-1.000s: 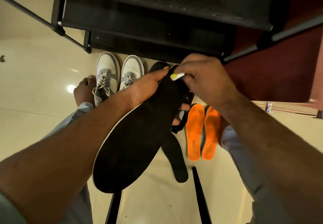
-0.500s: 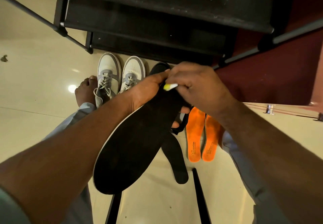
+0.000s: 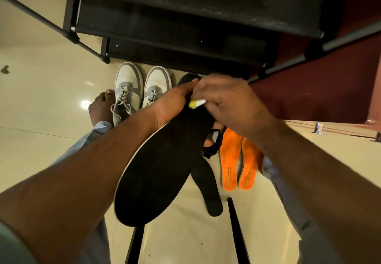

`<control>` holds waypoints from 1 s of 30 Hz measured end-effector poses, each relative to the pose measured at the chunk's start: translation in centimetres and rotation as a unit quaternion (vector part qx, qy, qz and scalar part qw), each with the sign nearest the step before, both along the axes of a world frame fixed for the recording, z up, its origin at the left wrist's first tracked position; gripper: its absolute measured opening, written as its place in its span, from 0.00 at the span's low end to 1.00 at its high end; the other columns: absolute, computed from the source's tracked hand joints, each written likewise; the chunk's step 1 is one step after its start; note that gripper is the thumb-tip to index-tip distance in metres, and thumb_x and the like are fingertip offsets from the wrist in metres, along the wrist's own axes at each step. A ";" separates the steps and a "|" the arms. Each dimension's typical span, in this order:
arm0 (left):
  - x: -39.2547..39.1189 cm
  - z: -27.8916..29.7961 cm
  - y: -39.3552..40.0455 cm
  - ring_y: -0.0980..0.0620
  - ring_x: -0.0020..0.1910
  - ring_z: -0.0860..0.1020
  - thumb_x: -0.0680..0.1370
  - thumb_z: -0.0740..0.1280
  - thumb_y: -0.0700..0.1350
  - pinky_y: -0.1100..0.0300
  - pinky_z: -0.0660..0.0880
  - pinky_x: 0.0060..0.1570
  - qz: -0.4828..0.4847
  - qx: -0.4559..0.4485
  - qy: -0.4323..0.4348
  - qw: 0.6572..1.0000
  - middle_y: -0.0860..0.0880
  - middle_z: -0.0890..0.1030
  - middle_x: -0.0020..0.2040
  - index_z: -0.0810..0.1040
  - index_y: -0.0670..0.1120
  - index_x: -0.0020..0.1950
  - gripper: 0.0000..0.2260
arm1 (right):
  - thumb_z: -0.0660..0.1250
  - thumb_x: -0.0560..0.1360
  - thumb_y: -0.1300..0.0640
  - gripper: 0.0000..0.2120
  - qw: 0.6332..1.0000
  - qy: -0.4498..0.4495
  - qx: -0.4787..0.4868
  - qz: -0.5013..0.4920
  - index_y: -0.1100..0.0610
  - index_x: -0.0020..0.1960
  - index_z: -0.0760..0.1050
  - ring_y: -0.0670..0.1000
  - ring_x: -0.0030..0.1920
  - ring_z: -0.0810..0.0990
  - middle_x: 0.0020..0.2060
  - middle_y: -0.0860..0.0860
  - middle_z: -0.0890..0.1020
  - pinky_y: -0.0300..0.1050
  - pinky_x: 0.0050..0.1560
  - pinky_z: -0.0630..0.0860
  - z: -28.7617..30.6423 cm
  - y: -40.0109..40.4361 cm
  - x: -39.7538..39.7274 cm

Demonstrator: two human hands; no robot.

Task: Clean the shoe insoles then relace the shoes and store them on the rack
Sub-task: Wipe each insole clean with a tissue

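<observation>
The left hand [image 3: 175, 107] gripped the insole [image 3: 156, 167] (light, flexible) at its toe end; the right hand [image 3: 231, 107] pinched a brush [image 3: 196, 103].

Matt black insole [image 3: 156, 173], glossy tiled floor [image 3: 41, 90], dusty cloth rack shelves [image 3: 185, 0]

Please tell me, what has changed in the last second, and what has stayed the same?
The right hand, gripping a small yellow-and-white brush, moved left and slightly down along the black insole, toward the left hand. The left hand kept its hold on the insole. The white shoes and orange insoles lay unmoved on the floor.
</observation>
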State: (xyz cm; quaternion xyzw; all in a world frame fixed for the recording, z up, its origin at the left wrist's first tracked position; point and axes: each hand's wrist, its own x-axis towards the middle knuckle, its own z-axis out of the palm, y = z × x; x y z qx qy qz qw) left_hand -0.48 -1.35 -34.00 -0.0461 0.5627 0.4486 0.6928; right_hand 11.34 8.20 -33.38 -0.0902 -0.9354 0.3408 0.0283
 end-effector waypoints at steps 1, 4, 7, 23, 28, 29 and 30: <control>0.1 0.4 0.1 0.48 0.36 0.83 0.84 0.55 0.50 0.55 0.83 0.37 -0.006 -0.018 -0.031 0.999 0.45 0.84 0.35 0.78 0.42 0.50 0.16 | 0.65 0.68 0.71 0.12 0.998 0.000 0.013 -0.057 0.63 0.48 0.82 0.57 0.48 0.82 0.46 0.58 0.82 0.51 0.50 0.80 -0.4 1.1 0.3; 0.3 0.9 0.1 0.45 0.31 0.83 0.83 0.57 0.53 0.49 0.81 0.33 -0.017 -0.035 -0.047 0.998 0.41 0.83 0.35 0.79 0.42 0.48 0.18 | 0.65 0.68 0.72 0.12 0.991 0.002 0.051 -0.124 0.65 0.48 0.82 0.58 0.47 0.82 0.46 0.59 0.82 0.53 0.50 0.80 -0.8 2.2 0.8; 0.0 0.3 0.0 0.52 0.32 0.80 0.84 0.55 0.49 0.58 0.78 0.39 0.024 -0.011 -0.032 0.999 0.46 0.81 0.31 0.78 0.41 0.45 0.17 | 0.63 0.69 0.69 0.10 0.999 0.044 0.032 0.000 0.63 0.45 0.82 0.57 0.45 0.82 0.43 0.58 0.82 0.49 0.48 0.79 0.5 -1.3 -0.1; -0.7 -0.3 0.1 0.51 0.35 0.81 0.84 0.55 0.52 0.62 0.77 0.40 0.059 -0.038 -0.078 0.994 0.45 0.81 0.37 0.78 0.41 0.46 0.19 | 0.69 0.69 0.68 0.09 0.991 0.011 -0.078 0.110 0.61 0.47 0.83 0.50 0.46 0.81 0.45 0.55 0.83 0.39 0.50 0.76 1.2 -2.1 -0.3; -0.4 -0.5 0.0 0.44 0.40 0.81 0.83 0.55 0.56 0.50 0.80 0.42 0.053 -0.040 -0.079 0.995 0.42 0.82 0.42 0.80 0.44 0.53 0.20 | 0.65 0.69 0.70 0.11 0.997 -0.034 0.000 -0.073 0.63 0.48 0.83 0.55 0.48 0.82 0.47 0.57 0.82 0.54 0.48 0.81 -0.2 1.9 0.6; -0.5 -0.6 0.0 0.45 0.41 0.81 0.83 0.56 0.56 0.51 0.79 0.45 0.066 -0.043 -0.075 0.994 0.42 0.82 0.43 0.80 0.43 0.53 0.20 | 0.66 0.69 0.69 0.11 0.999 -0.020 -0.016 -0.039 0.63 0.48 0.83 0.53 0.48 0.82 0.47 0.56 0.83 0.52 0.49 0.81 0.3 1.2 0.3; -0.6 -0.8 0.1 0.47 0.43 0.82 0.83 0.56 0.55 0.54 0.78 0.48 0.084 -0.046 -0.069 0.993 0.42 0.82 0.45 0.80 0.42 0.53 0.19 | 0.67 0.69 0.68 0.10 0.999 -0.006 -0.037 0.016 0.62 0.47 0.83 0.51 0.47 0.82 0.46 0.55 0.83 0.47 0.50 0.80 1.0 0.0 0.1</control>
